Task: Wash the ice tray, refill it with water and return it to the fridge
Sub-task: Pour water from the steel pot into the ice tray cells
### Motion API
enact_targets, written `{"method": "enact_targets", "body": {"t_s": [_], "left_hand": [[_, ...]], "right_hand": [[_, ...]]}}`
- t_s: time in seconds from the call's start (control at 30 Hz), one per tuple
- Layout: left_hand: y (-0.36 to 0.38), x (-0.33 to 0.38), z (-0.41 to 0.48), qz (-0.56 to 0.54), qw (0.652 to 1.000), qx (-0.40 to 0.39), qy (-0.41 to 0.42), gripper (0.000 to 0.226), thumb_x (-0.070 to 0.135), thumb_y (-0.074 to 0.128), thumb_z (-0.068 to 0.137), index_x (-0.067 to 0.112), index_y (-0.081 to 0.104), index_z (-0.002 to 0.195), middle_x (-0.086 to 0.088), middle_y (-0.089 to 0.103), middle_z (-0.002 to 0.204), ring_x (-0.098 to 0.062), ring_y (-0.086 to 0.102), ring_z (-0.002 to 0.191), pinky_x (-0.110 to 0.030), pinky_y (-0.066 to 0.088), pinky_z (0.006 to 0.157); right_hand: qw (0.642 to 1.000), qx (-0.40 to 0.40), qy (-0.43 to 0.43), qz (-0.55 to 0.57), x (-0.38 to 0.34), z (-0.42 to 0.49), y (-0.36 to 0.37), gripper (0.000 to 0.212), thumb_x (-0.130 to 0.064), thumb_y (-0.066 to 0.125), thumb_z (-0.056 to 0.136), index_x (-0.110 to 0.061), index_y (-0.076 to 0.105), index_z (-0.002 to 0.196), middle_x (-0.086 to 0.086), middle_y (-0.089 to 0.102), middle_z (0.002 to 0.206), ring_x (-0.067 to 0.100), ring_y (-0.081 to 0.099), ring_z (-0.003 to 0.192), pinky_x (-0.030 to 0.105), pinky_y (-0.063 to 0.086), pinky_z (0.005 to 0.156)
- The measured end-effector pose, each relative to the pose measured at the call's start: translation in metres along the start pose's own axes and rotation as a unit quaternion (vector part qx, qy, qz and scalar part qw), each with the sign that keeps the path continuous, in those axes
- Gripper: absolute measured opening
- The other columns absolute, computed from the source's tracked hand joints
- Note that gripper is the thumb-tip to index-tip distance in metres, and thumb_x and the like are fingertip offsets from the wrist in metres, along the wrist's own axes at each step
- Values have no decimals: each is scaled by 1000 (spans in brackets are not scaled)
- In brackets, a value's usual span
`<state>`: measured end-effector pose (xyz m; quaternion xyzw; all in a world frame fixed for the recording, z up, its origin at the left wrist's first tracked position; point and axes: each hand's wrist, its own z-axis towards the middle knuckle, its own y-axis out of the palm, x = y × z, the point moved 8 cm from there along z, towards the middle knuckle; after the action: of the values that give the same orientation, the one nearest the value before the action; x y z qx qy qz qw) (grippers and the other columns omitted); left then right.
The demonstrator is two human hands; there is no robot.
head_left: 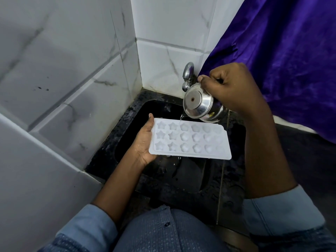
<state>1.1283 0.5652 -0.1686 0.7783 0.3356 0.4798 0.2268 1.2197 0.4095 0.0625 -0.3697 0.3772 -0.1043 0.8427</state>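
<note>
White marble-look tiles (72, 73) fill the corner from nine o'clock round to twelve, and a purple cloth (283, 60) hangs across the two o'clock side, hiding the wall behind it. Below lies a black sink (109, 155), wet and so dark that I cannot make out its drain. A metal tap (188, 73) sticks out of the back wall at twelve o'clock, its lower end hidden behind the steel pot (200, 108). I hold the white ice tray (189, 142) over the middle of the sink, roughly level, with my left hand (145, 142) at its nine o'clock end. My thumb lies along the short edge, my palm cups the corner, and my fingers go under the tray where I cannot see them. The tray has three rows of moulds, stars at the left and rounder shapes to the right. Those at the three o'clock end are washed out, and I cannot tell which hold water. My right hand (231, 88), at one o'clock from the tray, grips the pot with its fingers curled tight, though my knuckles hide what they close on. The pot is tipped, a round flat face with a dot at its centre turned toward me. I cannot tell if that face is base or lid. A thin stream of water (181, 118) falls from the pot onto the tray's far edge. My blue sleeves (87, 231) run out of view at five and seven o'clock.
</note>
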Motion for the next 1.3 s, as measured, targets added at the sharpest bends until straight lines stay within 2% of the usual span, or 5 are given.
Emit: {"method": "enact_targets", "body": {"t_s": [0.33, 0.47, 0.97, 1.17, 1.3], "left_hand": [[0, 5, 1, 2, 1000, 9, 2, 77, 71, 37, 102, 8, 65, 136, -21, 70, 131, -37, 73, 111, -53, 61, 86], [0, 5, 2, 1, 1000, 9, 0, 77, 72, 37, 102, 8, 65, 135, -22, 70, 133, -38, 73, 112, -56, 54, 93], [-4, 10, 6, 5, 1000, 4, 0, 78, 72, 34, 102, 9, 65, 135, -21, 68, 136, -39, 71, 117, -57, 50, 101], [-5, 16, 4, -2, 1000, 5, 15, 74, 69, 33, 104, 9, 69, 126, -20, 73, 126, -37, 75, 107, -53, 61, 86], [-7, 19, 4, 0, 1000, 6, 23, 73, 69, 34, 103, 10, 67, 131, -20, 72, 129, -37, 74, 110, -53, 63, 82]], "right_hand": [[1000, 2, -7, -3, -1, 5, 3, 54, -30, 66, 97, -14, 43, 51, 6, 43, 46, 13, 37, 44, 36, 32, 51], [1000, 3, -12, -9, -2, 6, 2, 54, -31, 65, 97, -10, 43, 53, 12, 42, 48, 26, 40, 47, 42, 34, 52], [1000, 19, 18, -14, 6, -2, -8, 54, -32, 66, 97, -1, 46, 57, 21, 44, 53, 21, 33, 48, 42, 32, 52], [999, 20, 17, -47, 9, -6, -13, 53, -32, 64, 96, -3, 45, 57, 20, 41, 53, 33, 36, 51, 41, 32, 52], [998, 23, 20, -59, 10, -7, -13, 53, -33, 64, 96, -5, 44, 55, 18, 40, 51, 20, 31, 47, 38, 30, 52]]}}
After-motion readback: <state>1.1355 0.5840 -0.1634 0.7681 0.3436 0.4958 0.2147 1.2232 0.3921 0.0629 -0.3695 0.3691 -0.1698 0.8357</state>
